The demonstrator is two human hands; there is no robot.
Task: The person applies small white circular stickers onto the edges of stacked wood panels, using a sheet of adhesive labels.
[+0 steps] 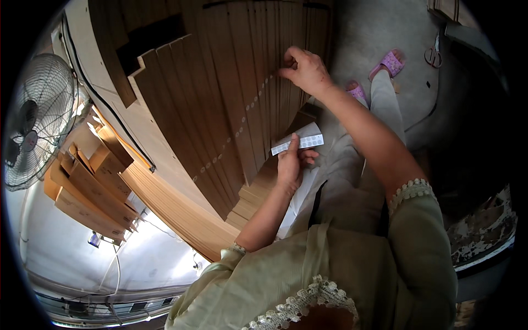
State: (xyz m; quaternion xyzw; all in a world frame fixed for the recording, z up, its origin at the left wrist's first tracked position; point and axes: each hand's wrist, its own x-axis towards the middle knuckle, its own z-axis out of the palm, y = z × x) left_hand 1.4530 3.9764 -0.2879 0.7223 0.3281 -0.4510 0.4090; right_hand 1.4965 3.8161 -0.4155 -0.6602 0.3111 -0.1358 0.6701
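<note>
Left hand: the left hand (290,165) sits nearest the body, above the lap, its grip closed, thumb on top and fingers beneath, on a white backing sheet of small round pale stickers (298,142).
Sticker sheet: held roughly flat and face up, near the lower right edge of the fanned stack of long brown cardboard strips (220,104); it looks best kept this close, so that each reach stays short.
Cardboard strips: they overlap like shingles on the light board worktop (157,140), running from the lap edge up towards the far edge.
Dot row: a slanting line of pale round dots (236,132) crosses the strips, about one dot to a strip, from lower left to upper right.
Right hand: the right hand (305,70) is farthest out, at the upper right end of the dot row, its grip pinched shut with fingertips pressed to a strip; whether a sticker lies under them I cannot tell.
Doing it well: judging by the row, each dot should land in line with its neighbours and be pressed down firmly without sliding the strip beneath.
Risk: a hard push may shift the fanned overlap and spoil the line.
Beyond: a metal cage fan (36,118) stands past the left edge of the worktop, with folded brown cartons (91,190) beside it.
</note>
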